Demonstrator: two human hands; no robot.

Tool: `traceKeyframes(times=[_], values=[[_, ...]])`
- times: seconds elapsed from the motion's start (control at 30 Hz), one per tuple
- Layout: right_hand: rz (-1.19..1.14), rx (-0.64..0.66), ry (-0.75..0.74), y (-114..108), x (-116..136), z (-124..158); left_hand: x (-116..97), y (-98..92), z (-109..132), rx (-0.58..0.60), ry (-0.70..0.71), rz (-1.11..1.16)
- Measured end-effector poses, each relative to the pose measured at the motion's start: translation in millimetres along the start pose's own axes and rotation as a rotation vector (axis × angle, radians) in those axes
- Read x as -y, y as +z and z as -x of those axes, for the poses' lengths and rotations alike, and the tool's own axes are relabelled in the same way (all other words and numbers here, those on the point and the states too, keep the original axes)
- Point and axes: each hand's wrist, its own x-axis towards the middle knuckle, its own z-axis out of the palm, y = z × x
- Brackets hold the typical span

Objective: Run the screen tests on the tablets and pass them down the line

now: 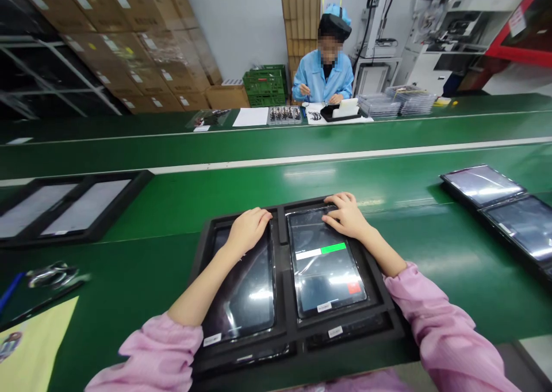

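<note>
A black foam tray [282, 261] lies on the green bench with two tablets side by side in it. My left hand [250, 229] rests on the top edge of the left tablet [248, 300], its fingers bent together over the edge; whatever they grip is hidden. On the right tablet [319, 271] the screen shows a white bar, a green bar and a red square. My right hand [345, 215] lies at that tablet's top right corner, thumb on the glass and fingers over the tray's rim, spread from the thumb.
Another tray [92, 225] with two tablets lies left, and more tablets [487, 185] lie right. Yellow paper [38, 346], cables and a blue pen are at the near left. Across the bench sits a person in blue [325, 81], beside stacked clear trays [379, 106].
</note>
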Motion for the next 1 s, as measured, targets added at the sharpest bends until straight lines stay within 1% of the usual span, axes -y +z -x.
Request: traceKeyframes(times=[0.07, 0.17, 0.2, 0.27, 0.3, 0.37, 0.43, 0.47, 0.57, 0.67, 0.7, 0.87, 1.0], values=[[-0.025, -0.018, -0.013, -0.1, 0.0, 1.1, 0.8, -0.7, -0.4, 0.004, 0.0, 0.008], [-0.03, -0.033, 0.087, -1.5, 1.0, 2.1, 1.6, -1.5, -0.4, 0.018, 0.0, 0.029], [-0.052, -0.009, 0.099, -2.9, 1.0, 1.9, 1.9, -1.7, -0.2, 0.019, 0.001, 0.036], [-0.133, 0.059, 0.074, -6.9, 0.0, 1.1, 2.6, -2.3, 0.3, 0.015, 0.01, 0.046], [-0.173, 0.072, 0.068, -9.0, -1.1, 0.5, 2.9, -2.8, 0.5, 0.012, 0.015, 0.048], [-0.198, 0.04, 0.114, -12.1, -4.3, -1.3, 3.3, -3.9, 0.7, 0.008, 0.022, 0.051], [-0.164, -0.008, 0.204, -12.6, -7.2, -3.7, 3.3, -4.9, 0.7, 0.004, 0.027, 0.052], [-0.147, -0.01, 0.231, -12.0, -7.9, -5.1, 3.1, -5.3, 0.6, 0.001, 0.029, 0.053], [-0.136, 0.052, 0.21, -10.4, -6.2, -10.1, 2.4, -5.7, 1.0, -0.001, 0.03, 0.054], [-0.112, 0.135, 0.172, -14.2, 0.4, -16.0, 2.5, -5.4, 2.0, -0.004, 0.031, 0.054], [-0.092, 0.167, 0.189, -16.8, 2.9, -18.2, 2.8, -5.5, 2.3, -0.009, 0.034, 0.053], [0.038, 0.321, 0.382, -29.1, 11.9, -31.6, 4.1, -7.6, 1.4, -0.026, 0.039, 0.059], [-0.012, 0.4, 0.408, -33.6, 10.0, -46.7, 4.5, -9.5, -0.2, -0.046, 0.044, 0.06]])
